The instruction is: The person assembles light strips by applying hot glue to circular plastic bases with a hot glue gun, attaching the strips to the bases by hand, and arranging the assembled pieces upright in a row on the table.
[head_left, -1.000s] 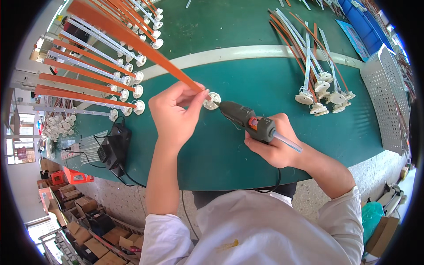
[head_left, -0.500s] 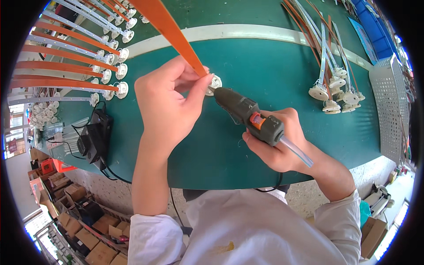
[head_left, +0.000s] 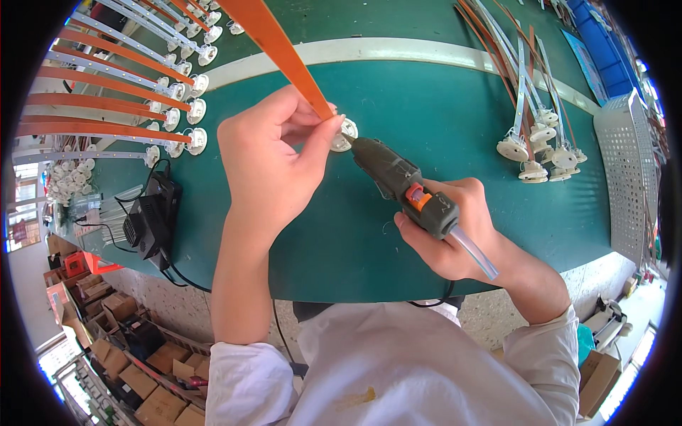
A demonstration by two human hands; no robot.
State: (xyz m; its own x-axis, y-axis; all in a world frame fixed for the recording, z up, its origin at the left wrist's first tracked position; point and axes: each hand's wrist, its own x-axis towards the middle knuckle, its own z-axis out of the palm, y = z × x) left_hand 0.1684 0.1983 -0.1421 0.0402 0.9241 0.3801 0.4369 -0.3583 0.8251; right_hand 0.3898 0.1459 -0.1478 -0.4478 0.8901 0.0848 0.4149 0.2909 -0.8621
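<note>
My left hand (head_left: 277, 156) pinches the lower end of a long orange strip (head_left: 284, 57), which slants up and away to the far left. At that end sits a round white base (head_left: 344, 135), partly hidden behind my fingers and resting on or just above the green table. My right hand (head_left: 455, 227) grips a dark glue gun (head_left: 391, 170) with an orange part on its body. A clear glue stick (head_left: 474, 254) sticks out of its back end. The gun's nozzle points at the white base, close to my left fingertips; whether it touches cannot be made out.
Rows of orange and white strips on round white bases (head_left: 197, 110) stand at the left. A bundle of similar strips (head_left: 522, 106) lies at the far right, near a perforated grey tray (head_left: 625, 170). A black power adapter (head_left: 153, 216) with cables sits on the green table (head_left: 320, 248).
The glue gun has shifted slightly right and toward me, its nozzle moving a little along the white base. My left hand keeps its pinch on the strip, almost unmoved.
</note>
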